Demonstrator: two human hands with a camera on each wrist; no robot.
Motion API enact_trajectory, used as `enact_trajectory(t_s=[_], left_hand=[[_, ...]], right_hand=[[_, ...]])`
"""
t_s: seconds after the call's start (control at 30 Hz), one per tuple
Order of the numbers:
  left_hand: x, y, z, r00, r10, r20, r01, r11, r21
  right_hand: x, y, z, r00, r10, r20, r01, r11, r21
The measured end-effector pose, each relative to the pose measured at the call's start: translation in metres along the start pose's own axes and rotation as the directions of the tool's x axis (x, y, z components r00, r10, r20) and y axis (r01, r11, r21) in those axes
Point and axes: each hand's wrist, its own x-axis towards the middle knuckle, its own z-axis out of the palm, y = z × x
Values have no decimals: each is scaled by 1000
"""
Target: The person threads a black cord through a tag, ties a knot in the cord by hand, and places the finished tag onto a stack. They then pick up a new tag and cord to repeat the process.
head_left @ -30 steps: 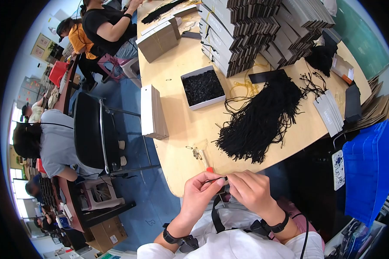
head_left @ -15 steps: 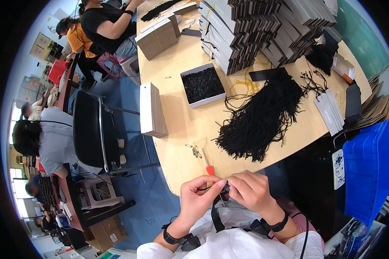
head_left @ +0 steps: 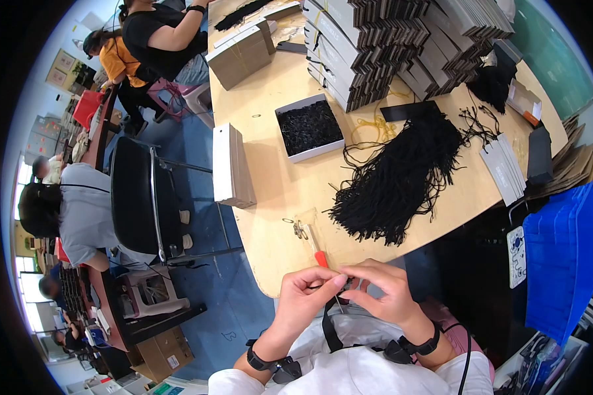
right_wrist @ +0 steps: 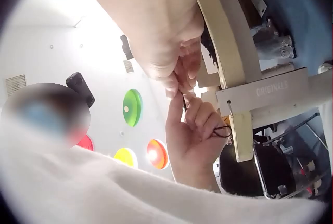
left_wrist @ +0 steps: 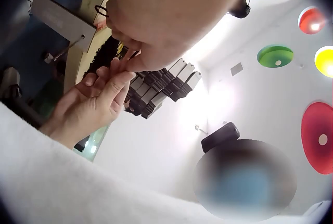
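Observation:
My left hand (head_left: 302,296) pinches a thin black cord (right_wrist: 184,101) between thumb and fingers, near the table's front edge. A small loop of that cord sticks out beside the left fingers in both wrist views. Against the left fingertips lie the fingertips of my right hand (head_left: 383,293), at the cord's short end. In the head view the right thumb and forefinger stand a little apart, with a dark bit between them. The cord's end is mostly hidden by the fingers. Just beyond the hands is a red-handled tool (head_left: 321,259).
Small metal rings (head_left: 300,230) lie past the tool. A box of short black pieces (head_left: 310,128), a bundle of black cords (head_left: 395,178) and a stack of tags (head_left: 234,168) occupy the table. Tall piles of grey tags (head_left: 369,59) stand behind; a blue bin (head_left: 560,257) is at right.
The right thumb and forefinger have spread apart from their closer pinch. Both hands stay together at nearly the same place, and the red handle shows more fully.

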Motion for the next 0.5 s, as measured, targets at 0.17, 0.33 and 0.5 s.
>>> enact_trajectory(t_s=[0.17,0.33,0.5], left_hand=[[-7,9,12,998,-64,-8,63,996,-60],[-3,10,3,995,95,35,-96,995,33],[-4,17,-4,981,149,127,-160,984,74]], right_hand=[[-4,8,2,986,-157,-56,147,978,-150],[2,7,-10,983,-180,29,182,957,-228],[1,-1,-18,983,-138,123,167,946,-276]])
